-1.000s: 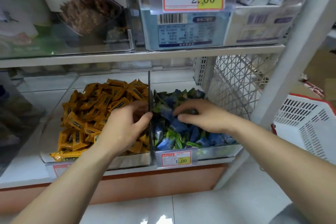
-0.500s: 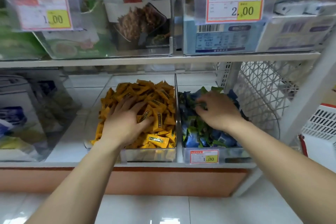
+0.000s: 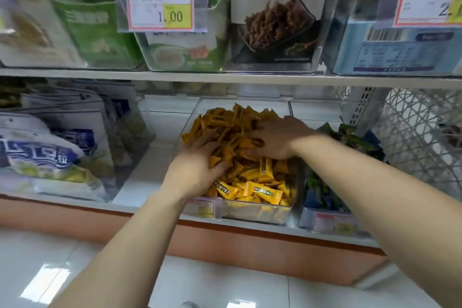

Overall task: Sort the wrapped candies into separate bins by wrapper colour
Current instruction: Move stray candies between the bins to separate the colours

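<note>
Head view: on the lower white shelf, the clear plastic bin holds a heap of yellow-wrapped candies. The right hand lies released on the heap, fingers spread. The left hand sinks its fingertips among the wrappers, and I cannot tell whether it grasps any. Blue and green wrapped candies fill the neighbouring clear bin on the right.

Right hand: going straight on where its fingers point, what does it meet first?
The yellow candies: the right hand points left, fingertips in the pile. Beyond them, probably the left hand; depth unclear.
</note>
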Demonstrator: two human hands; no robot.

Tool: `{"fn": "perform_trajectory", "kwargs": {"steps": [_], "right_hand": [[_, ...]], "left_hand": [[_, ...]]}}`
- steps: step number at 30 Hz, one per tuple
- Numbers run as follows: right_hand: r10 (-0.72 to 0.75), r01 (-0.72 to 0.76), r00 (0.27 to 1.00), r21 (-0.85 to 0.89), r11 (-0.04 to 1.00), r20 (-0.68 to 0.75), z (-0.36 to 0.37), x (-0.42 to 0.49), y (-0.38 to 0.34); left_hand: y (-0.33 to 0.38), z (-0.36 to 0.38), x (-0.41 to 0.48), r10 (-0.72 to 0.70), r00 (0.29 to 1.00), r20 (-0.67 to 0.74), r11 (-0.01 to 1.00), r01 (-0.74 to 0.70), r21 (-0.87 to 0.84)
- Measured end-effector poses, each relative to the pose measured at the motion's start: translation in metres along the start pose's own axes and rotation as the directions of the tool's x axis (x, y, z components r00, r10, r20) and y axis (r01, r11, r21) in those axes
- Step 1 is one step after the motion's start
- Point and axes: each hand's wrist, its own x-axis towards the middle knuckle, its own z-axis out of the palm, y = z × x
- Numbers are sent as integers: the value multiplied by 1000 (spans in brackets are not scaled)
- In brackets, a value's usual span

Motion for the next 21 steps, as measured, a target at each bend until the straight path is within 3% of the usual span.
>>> {"fn": "perform_trajectory", "kwargs": {"steps": [5, 7, 10, 14, 17, 21], "right_hand": [[31, -35, 998, -73, 997, -54, -3, -14, 4], [36, -32, 983, 26, 999, -183, -9, -14, 0], [-11, 104, 931, 238, 966, -364, -19, 10, -8], [-119, 190, 975, 422, 886, -188, -18, 54, -29], [-178, 190, 981, 212, 959, -76, -5, 69, -36], [-51, 61, 993, 85, 995, -109, 3, 57, -18]], "left_hand": [[-1, -8, -7, 52, 997, 56, 998, -53, 24], [-2, -8, -8, 62, 998, 9, 998, -62, 32], [1, -3, -10, -35, 997, -66, 999, 35, 0], [5, 14, -13, -128, 992, 4, 991, 128, -48], [0, 16, -10, -135, 990, 27, 981, 138, -138], [-6, 15, -5, -80, 992, 101, 986, 93, -141]]}}
